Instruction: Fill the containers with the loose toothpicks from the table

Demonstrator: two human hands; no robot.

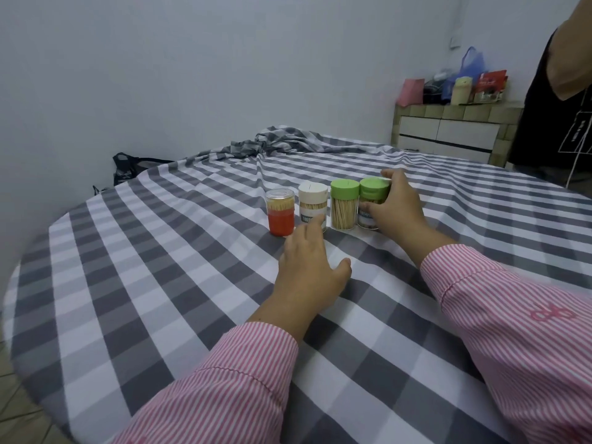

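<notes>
Four toothpick containers [326,208] stand in a row mid-surface [160,283], lids on. The rightmost green-lidded jar [371,195] is gripped by the right hand [395,216]; the left hand [307,267] reaches, fingers relaxed, holding nothing. No loose toothpicks are visible. Likely step: taking a jar; uncapping is called for next.

Four toothpick containers upright in a row, all lidded, all holding toothpicks.

Left to right across the checked bench, touching or nearly so: red-bottomed container [281,213] with clear cap, at 9 o'clock of the row; white-lidded container [313,205] with label; clear green-lidded container [344,205], packed full; second green-lidded container [372,200] with label at 3 o'clock end, partly hidden, gripped by right hand [395,209]. Left hand [307,267] at 6 o'clock of white-lidded one, fingertip touching it.
</notes>
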